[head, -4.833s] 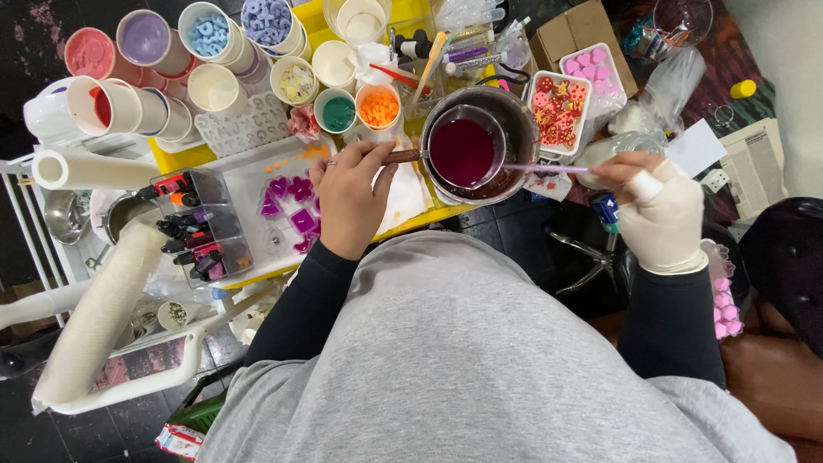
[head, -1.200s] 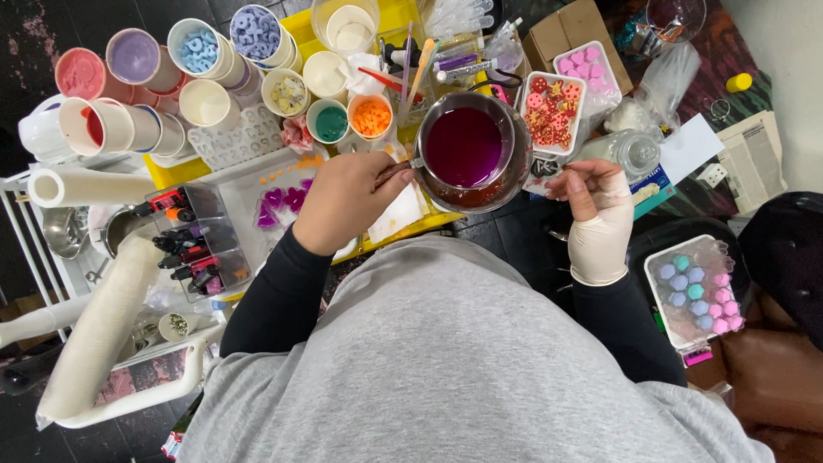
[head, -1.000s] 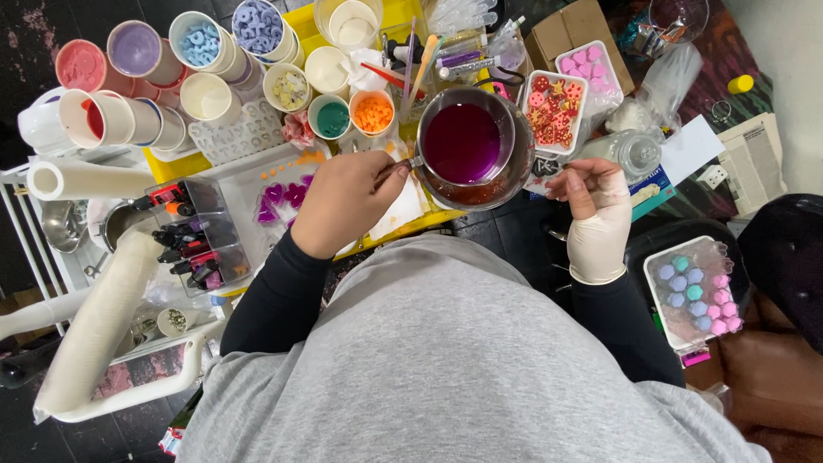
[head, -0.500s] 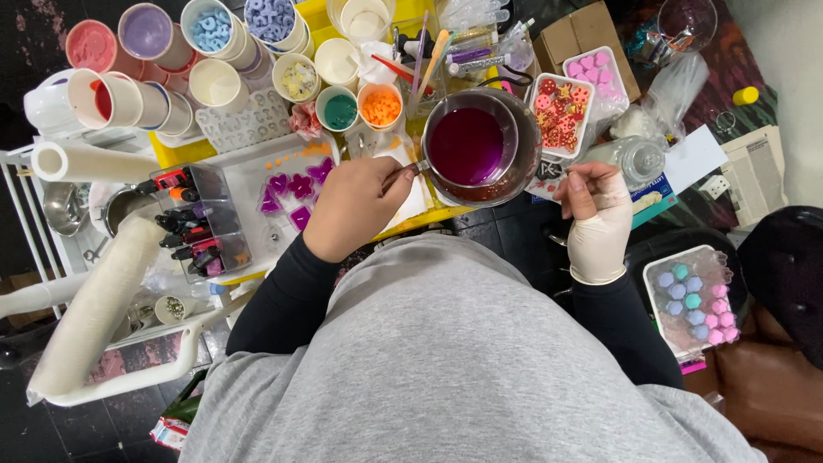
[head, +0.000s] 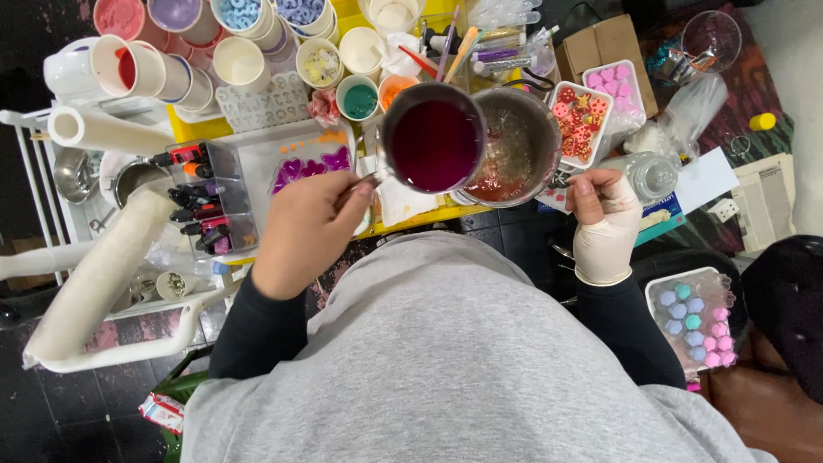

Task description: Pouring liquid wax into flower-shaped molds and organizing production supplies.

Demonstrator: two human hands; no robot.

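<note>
My bare left hand (head: pixel 307 230) grips the thin handle of a small metal cup (head: pixel 434 142) full of dark magenta liquid. It holds the cup up over the left rim of a larger steel pot (head: pixel 521 144) with a little wet reddish residue inside. My right hand (head: pixel 603 225), in a white glove, is closed at the pot's right side, on what looks like its handle. Just left of the cup lies a clear mould tray (head: pixel 302 165) with purple pieces in it.
Paper cups (head: pixel 238 60) of coloured material crowd the yellow tabletop at the back. A white tray of red pieces (head: pixel 579 120) and a pink one (head: pixel 614 84) sit to the right. A bottle organiser (head: pixel 206 206) and white rolls (head: pixel 96 276) are to the left. A box of pastel hexagons (head: pixel 694 321) is lower right.
The magenta cup has come up out of the pot and shifted left in my left hand, baring the pot's inside. My gloved right hand stays at the pot's right side.
</note>
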